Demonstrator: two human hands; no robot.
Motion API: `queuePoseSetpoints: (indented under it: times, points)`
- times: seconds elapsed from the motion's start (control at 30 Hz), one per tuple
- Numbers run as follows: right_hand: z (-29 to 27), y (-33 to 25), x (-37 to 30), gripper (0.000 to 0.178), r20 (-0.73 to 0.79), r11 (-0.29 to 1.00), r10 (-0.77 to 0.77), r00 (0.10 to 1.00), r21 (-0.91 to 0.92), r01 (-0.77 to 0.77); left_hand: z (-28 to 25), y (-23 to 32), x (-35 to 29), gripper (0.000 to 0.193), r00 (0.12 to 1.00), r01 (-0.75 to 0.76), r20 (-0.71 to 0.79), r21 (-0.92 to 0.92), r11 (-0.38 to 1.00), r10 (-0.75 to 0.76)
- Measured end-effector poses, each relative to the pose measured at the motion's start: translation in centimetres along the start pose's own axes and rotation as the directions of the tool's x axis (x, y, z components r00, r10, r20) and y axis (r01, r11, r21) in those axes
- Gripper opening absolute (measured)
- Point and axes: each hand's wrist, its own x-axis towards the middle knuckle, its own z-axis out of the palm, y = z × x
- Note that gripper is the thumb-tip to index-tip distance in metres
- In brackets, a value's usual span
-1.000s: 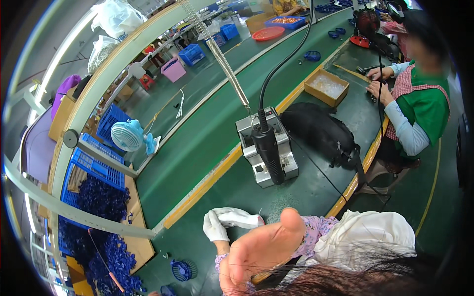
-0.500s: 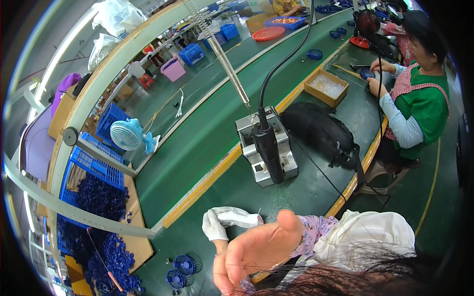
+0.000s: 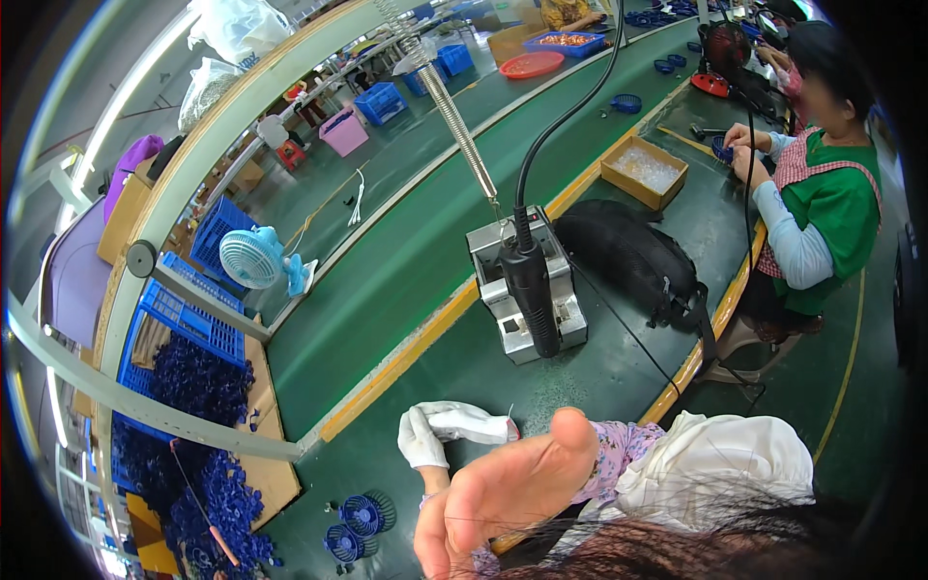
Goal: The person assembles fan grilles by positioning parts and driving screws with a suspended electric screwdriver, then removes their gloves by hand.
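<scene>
My left hand (image 3: 421, 442) wears a white knit glove. Its fingers are closed on one end of another white glove (image 3: 464, 422), which stretches to the right over the green worktop (image 3: 387, 435). Bare, with the palm turned toward me, my right hand (image 3: 512, 483) is held in front of the left wrist. The thumb stands apart and the fingers reach down to the left, nothing in them. Two round blue fan grilles (image 3: 360, 515) lie on the worktop left of my hands. Beyond the gloves stands a metal holder (image 3: 570, 326) with a black-handled tool (image 3: 527, 295) hung from a spring.
A black bag (image 3: 633, 261) and an open box of clear small parts (image 3: 646, 172) are on the bench to the right. A co-worker in green (image 3: 841, 213) handles a blue part there. Blue parts (image 3: 208, 503) are heaped at left. A green conveyor belt (image 3: 387, 319) runs behind.
The view has shifted slightly. My right hand has tipped a little down and left, while the left keeps hold of the loose glove. The co-worker's hands have come closer together.
</scene>
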Motion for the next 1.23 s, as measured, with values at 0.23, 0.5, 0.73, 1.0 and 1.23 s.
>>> queuePoseSetpoints:
  times: [0.23, 0.5, 0.73, 1.0, 1.23]
  points:
    - [-1.9, 1.0, 0.6, 0.093, 0.177, 0.994, -0.11, 0.978, -0.005, 0.112, -0.1, -0.5, 0.0, 0.029, 0.999, -0.035, -0.007, -0.006, 0.999, 0.035]
    - [-0.1, 0.6, -0.7, 0.094, -0.002, 0.996, -0.035, 0.999, 0.081, 0.035, 0.0, -0.2, -0.2, 0.029, 1.0, -0.014, 0.002, 0.001, 1.0, 0.014]
    - [0.5, 0.2, -0.6, 0.095, -0.002, 0.995, -0.031, 1.0, 0.09, 0.031, 0.1, -0.7, -0.1, 0.028, 1.0, -0.03, -0.008, -0.01, 1.0, 0.03]
    - [0.5, -0.2, -0.7, 0.094, -0.032, 0.997, 0.019, 0.999, 0.074, -0.017, 0.4, 0.1, -0.2, 0.028, 0.999, 0.037, 0.007, -0.046, 0.998, -0.037]
    - [-1.6, 0.9, 0.4, 0.097, 0.152, 0.995, -0.072, 0.986, 0.083, 0.06, -0.1, -0.1, -0.2, 0.029, 1.0, -0.003, -0.017, 0.017, 1.0, 0.004]
